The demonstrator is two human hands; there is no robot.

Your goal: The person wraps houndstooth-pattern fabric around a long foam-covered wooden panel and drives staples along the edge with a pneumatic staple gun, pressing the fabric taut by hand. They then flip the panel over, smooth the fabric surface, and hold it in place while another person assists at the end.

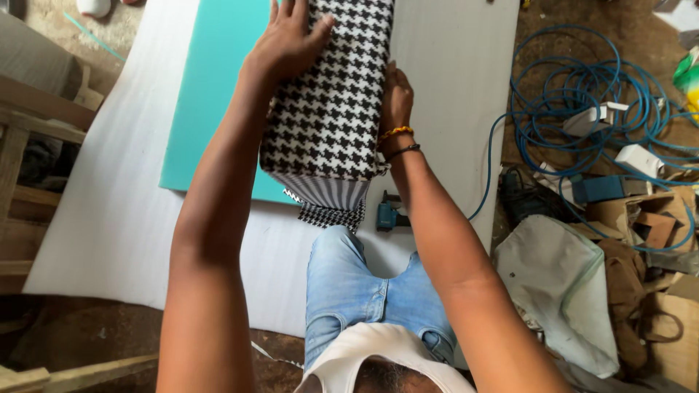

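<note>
Left hand (287,40) lies spread flat on top of the houndstooth cushion (331,102), fingers splayed. Right hand (397,98) presses against the cushion's right side; its grip can't be made out. The cushion rests on teal foam (207,94), a stapler (387,215) just below it

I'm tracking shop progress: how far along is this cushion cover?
Done: houndstooth fabric already wraps the block's top and side. In hand: left hand presses it flat, right hand steadies its edge. Left: loose fabric hangs unfastened at the near end; teal staple gun lies unused.
</note>
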